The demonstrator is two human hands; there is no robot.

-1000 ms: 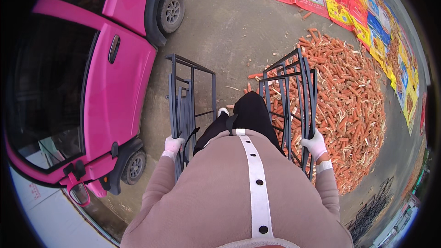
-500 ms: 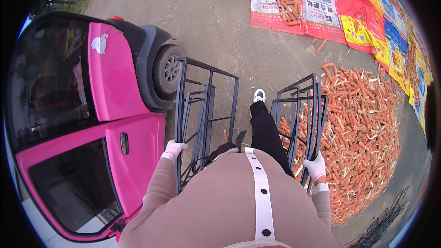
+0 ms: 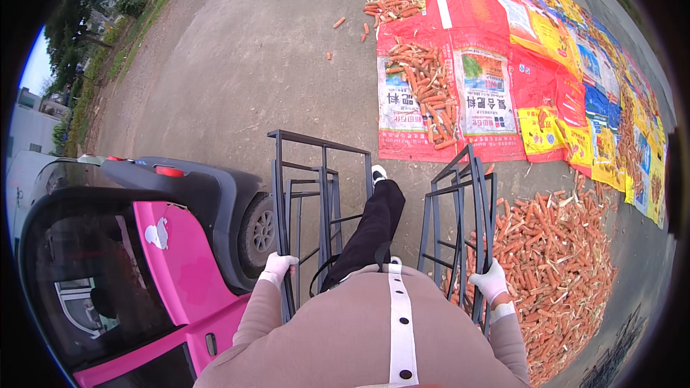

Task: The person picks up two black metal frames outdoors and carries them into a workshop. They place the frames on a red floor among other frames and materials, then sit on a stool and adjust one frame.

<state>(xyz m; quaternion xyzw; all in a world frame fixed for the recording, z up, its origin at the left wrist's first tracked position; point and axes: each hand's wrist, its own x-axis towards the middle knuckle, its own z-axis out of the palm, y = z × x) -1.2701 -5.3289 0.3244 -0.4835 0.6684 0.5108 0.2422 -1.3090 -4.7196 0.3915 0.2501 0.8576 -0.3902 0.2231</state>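
My left hand [image 3: 279, 267], in a white glove, is closed around a bar of a dark grey metal frame [image 3: 320, 142] that hangs at my left side. On the other side, my white-gloved right hand [image 3: 491, 282] grips a similar dark metal frame [image 3: 480, 201]. Each frame is made of several thin bars set close together and stands upright in front of my arm. One foot in a dark and white shoe [image 3: 379, 172] is stretched forward between the two frames.
A pink and black small car [image 3: 190, 244] stands close on my left. A big heap of orange corncobs [image 3: 553, 266] lies at my right. Ahead, colourful sacks joined into a ground sheet [image 3: 489, 147] hold more cobs. Concrete ground [image 3: 237, 65] stretches to a green verge.
I have moved forward with both frames still in my hands. The car and the cob heap have slid back toward me, and more of the sack sheet shows ahead.
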